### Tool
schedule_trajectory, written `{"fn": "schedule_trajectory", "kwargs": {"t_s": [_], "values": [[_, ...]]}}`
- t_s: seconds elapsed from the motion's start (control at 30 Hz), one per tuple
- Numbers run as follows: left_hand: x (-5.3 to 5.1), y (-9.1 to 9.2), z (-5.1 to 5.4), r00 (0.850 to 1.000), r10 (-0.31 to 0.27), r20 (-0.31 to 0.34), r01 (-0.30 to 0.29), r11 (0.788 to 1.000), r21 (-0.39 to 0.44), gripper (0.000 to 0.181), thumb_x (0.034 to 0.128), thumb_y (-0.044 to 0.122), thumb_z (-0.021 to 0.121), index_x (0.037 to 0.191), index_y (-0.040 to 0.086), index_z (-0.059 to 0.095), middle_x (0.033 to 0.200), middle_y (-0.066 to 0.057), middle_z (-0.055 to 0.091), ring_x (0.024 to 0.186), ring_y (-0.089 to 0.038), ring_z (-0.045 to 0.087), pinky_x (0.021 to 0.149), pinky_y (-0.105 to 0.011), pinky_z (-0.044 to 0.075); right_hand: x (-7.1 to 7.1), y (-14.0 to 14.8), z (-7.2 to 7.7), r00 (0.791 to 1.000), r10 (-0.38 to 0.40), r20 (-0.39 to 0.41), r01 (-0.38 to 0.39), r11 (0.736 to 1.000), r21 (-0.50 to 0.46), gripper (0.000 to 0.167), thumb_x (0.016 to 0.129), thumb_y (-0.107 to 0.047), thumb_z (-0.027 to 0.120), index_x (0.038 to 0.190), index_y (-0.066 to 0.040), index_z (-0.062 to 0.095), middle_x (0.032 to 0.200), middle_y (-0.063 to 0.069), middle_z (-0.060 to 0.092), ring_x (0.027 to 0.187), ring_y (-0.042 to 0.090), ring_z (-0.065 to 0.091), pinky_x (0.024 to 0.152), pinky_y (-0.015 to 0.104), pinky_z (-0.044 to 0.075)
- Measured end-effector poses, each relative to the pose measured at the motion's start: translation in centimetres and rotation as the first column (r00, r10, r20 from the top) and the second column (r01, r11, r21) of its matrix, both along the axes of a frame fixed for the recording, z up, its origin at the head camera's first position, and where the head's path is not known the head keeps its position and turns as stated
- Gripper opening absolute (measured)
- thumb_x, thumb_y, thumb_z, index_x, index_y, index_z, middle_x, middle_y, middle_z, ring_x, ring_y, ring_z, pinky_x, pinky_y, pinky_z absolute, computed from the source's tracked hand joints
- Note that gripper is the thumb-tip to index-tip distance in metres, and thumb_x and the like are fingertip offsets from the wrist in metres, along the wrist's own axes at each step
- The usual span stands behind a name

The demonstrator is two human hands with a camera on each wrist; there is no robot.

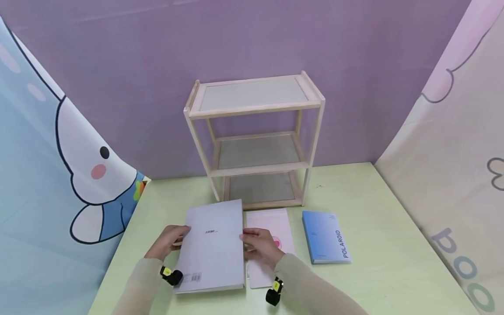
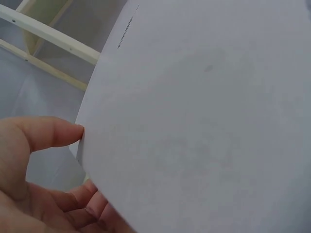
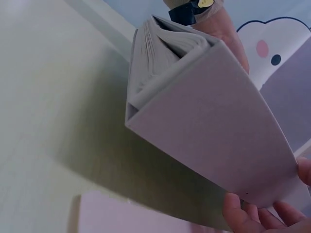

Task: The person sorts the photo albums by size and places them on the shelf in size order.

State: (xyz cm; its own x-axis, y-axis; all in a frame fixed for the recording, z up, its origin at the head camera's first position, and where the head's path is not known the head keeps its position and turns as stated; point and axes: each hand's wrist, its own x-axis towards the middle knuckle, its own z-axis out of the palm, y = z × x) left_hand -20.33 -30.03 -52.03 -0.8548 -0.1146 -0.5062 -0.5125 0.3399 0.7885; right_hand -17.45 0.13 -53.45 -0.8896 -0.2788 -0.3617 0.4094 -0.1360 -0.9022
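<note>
White binder (image 1: pixel 215 258), pgs (image 3: pixel 154 58) inside, gripped: L hand (image 1: pixel 166 241), R hand (image 1: pixel 263 246).

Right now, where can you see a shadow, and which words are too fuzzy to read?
Head view: POLAROID reads clearly on the blue book; right wrist view: a wide, soft-edged shadow lies on the table beside and below the big pale book; left wrist view: greyish light, its small black print too blurry to read.

Soft, even light fills the head view, where wide-angle distortion splays the rack (image 1: pixel 260 151). The 2 wrist views look dimmer (and greyer); the book (image 1: pixel 214 258) casts a soft-edged shadow on the bench (image 3: pixel 34 121). Small print blurs.
</note>
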Motion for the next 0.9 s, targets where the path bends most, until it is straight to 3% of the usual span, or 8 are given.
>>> {"fn": "schedule_trajectory", "kwargs": {"t_s": [0.37,0.7,0.9], "values": [[-1.0,1.3,0.1,1.0,0.006,0.007,-0.006,0.999,0.054,0.034,0.0882,0.023,0.062,0.107,-0.005,0.063,0.091,-0.009,0.067,0.079,-0.021,0.059,0.067,-0.033,0.05,-1.0,2.5,0.9,0.999,0.043,0.0,-0.043,0.999,-0.007,0.058,0.087,-0.017,0.067,0.133,0.009,0.044,0.118,0.015,0.062,0.085,0.02,0.065,0.073,0.041,0.056],[-1.2,3.2,0.5,1.0,-0.011,-0.015,0.012,0.995,0.103,0.032,0.089,0.022,0.062,0.106,-0.005,0.063,0.09,-0.008,0.067,0.079,-0.021,0.059,0.067,-0.033,0.051,-1.6,4.8,1.1,0.995,0.065,0.08,-0.06,0.996,-0.072,0.062,0.088,-0.016,0.067,0.136,0.009,0.037,0.121,0.018,0.056,0.082,0.019,0.063,0.073,0.036,0.056],[-1.5,4.4,0.6,0.999,-0.032,-0.041,0.038,0.991,0.132,0.03,0.0896,0.021,0.062,0.105,-0.004,0.064,0.088,-0.007,0.067,0.078,-0.019,0.061,0.067,-0.033,0.052,-2.1,6.4,1.6,0.985,0.131,0.112,-0.132,0.991,0.0,0.069,0.085,-0.026,0.071,0.137,0.005,0.038,0.116,0.016,0.059,0.082,0.022,0.063,0.076,0.036,0.056]]}}
